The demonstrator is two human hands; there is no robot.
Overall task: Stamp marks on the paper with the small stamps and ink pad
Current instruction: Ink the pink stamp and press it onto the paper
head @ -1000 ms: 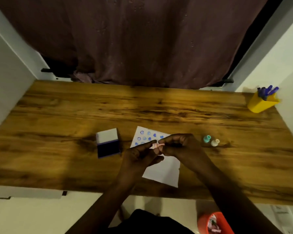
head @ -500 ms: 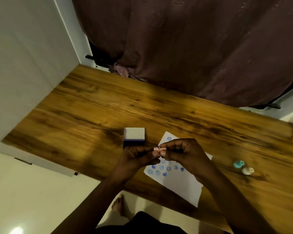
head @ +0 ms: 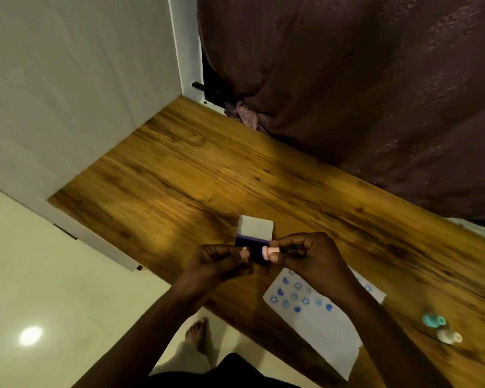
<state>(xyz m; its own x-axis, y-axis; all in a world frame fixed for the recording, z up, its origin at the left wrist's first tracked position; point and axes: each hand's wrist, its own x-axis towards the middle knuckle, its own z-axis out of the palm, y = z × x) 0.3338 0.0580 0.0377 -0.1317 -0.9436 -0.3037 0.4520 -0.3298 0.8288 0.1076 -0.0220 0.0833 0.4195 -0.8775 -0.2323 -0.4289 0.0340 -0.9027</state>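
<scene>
My right hand point(head: 305, 256) pinches a small pink stamp point(head: 270, 252) on its side, its pale face pointing left. My left hand point(head: 221, 261) is a short gap away with its fingertips pinched on a tiny pale piece point(head: 244, 248) that looks like the stamp's cap, mostly hidden. Both hands hover over the open ink pad point(head: 249, 246), whose white lid point(head: 256, 226) stands up behind it. The white paper point(head: 319, 323) lies to the right below my right wrist, with several blue marks on its upper part.
A teal stamp point(head: 433, 320) and a white stamp point(head: 449, 336) lie on the wooden table point(head: 207, 177) at the far right. A dark curtain point(head: 361, 93) hangs behind the table. A white wall panel point(head: 81, 93) borders the table's left end.
My hands, joined on the pink stamp before, have pulled apart; the stamp stays in the right hand. The view has swung left, and the hands now sit over the ink pad.
</scene>
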